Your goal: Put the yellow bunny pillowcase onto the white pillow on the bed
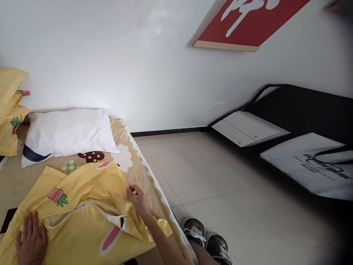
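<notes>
A yellow pillowcase (pixel 91 184) printed with carrots and rabbit ears lies on the bed in front of me. Its white-edged opening gapes across the middle, and a bit of white with a dark blue patch shows inside at the right end. My left hand (pixel 32 239) rests flat on the case's left side, fingers stretched out. At the upper right edge, my right hand (pixel 138 200) pinches the yellow fabric between thumb and fingers. Beyond the case, a white pillow (pixel 74 130) with a dark blue corner label lies against the wall.
More yellow printed fabric (pixel 8 110) is at the far left. The bed has a tan patterned cover (pixel 138 173) with a scalloped edge. Right of it are tiled floor (pixel 209 176), my shoes (pixel 194 230), and a black rack (pixel 309 106) holding white boxes (pixel 248 129) and a white bag (pixel 309 162).
</notes>
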{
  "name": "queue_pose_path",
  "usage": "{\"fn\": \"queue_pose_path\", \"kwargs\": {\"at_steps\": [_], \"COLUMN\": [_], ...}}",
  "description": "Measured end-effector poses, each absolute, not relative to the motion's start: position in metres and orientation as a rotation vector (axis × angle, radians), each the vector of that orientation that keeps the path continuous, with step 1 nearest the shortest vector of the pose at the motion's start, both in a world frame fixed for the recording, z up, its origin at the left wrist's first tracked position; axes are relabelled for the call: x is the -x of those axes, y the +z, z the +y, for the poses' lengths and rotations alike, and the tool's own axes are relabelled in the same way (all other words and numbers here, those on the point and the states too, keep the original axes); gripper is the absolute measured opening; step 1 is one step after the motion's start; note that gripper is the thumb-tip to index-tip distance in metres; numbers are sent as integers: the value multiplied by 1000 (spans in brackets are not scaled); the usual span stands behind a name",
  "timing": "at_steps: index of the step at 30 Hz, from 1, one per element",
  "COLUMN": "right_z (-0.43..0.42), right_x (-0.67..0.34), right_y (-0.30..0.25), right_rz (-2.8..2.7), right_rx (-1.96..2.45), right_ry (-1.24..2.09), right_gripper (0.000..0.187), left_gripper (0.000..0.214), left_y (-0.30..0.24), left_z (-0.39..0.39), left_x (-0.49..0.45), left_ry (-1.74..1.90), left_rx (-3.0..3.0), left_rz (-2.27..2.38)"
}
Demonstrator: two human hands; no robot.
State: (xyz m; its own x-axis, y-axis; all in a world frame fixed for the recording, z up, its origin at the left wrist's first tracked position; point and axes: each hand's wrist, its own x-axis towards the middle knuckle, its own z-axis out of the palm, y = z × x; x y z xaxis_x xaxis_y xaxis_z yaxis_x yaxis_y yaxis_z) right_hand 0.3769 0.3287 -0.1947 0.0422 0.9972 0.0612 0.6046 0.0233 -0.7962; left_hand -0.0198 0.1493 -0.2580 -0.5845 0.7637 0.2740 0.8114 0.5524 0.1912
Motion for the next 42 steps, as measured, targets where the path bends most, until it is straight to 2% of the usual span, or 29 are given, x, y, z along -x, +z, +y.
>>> {"fn": "queue_pose_path", "kwargs": {"at_steps": [6, 10, 14, 20, 23, 25, 27, 30, 34, 36, 38, 40, 42], "right_z": [316, 290, 256, 209, 189, 177, 168, 158, 148, 144, 141, 141, 142], "right_x": [-380, -355, -326, -315, -322, -327, -328, -326, -327, -332, -340, -348, -355], "right_y": [-168, -169, -171, -159, -150, -147, -146, -145, -137, -129, -122, -116, -112], "right_rz": [-1502, -1513, -1491, -1231, -1016, -1006, -1087, -1179, -1171, -1139, -1076, -956, -848], "right_rx": [1556, 1443, 1289, 1070, 960, 896, 878, 884, 839, 834, 843, 832, 825], "right_ry": [1127, 1506, 1845, 1935, 1917, 1918, 1901, 1861, 1844, 1855, 1866, 1865, 1819], "right_gripper": [35, 25, 27, 46, 47, 46, 44, 41, 42, 43, 44, 45, 47], "left_gripper": [64, 64, 64, 65, 65, 63, 53, 44, 39, 38, 43, 46, 45], "left_y": [-256, -257, -258, -257, -239, -217, -192, -159, -127, -114, -103, -95, -90], "left_z": [149, 149, 148, 145, 150, 152, 149, 140, 139, 142, 144, 143, 138], "left_x": [18, 18, 20, 26, 25, 7, -32, -115, -194, -202, -198, -191, -187], "left_ry": [-489, -493, -429, -393, -492, -653, -982, -1576, -1533, -1499, -1611, -1948, -2474], "left_rx": [1359, 1355, 1354, 1374, 1387, 1313, 1333, 1763, 2023, 2143, 2237, 2138, 1896], "left_rz": [-2593, -2578, -2605, -2649, -2739, -2853, -2908, -2786, -2742, -2753, -2741, -2774, -2811]}}
